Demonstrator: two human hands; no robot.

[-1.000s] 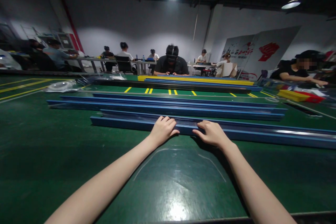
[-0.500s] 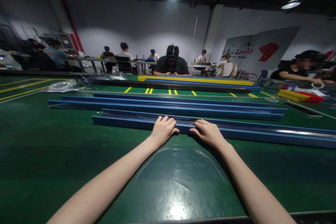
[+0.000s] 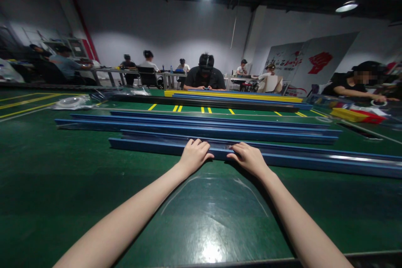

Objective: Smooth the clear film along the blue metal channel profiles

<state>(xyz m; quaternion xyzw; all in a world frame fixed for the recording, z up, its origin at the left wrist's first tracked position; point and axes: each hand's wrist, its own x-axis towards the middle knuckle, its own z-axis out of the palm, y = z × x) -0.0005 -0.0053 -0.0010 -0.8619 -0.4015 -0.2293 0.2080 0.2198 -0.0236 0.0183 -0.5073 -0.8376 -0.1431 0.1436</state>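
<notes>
A long blue channel rail (image 3: pixel 144 146) lies across the green table (image 3: pixel 47 184) in front of me. My left hand (image 3: pixel 194 155) grips its near edge, fingers curled over the top and thumb below. Just to the right, my right hand (image 3: pixel 248 158) holds the same rail in the same way. Both arms reach straight forward from the bottom of the view. The fingertips are hidden inside the rail's channel.
More blue rails (image 3: pixel 194 125) lie parallel behind the near one. Yellow and blue rails (image 3: pixel 232 95) sit farther back in front of a seated person wearing a headset (image 3: pixel 205 76). Clear plastic wrap (image 3: pixel 70 102) lies at far left; red and yellow pieces (image 3: pixel 358 114) and another person (image 3: pixel 354 86) at right.
My right hand has slid slightly left along the rail, closer to my left hand. The left hand has stayed put.
</notes>
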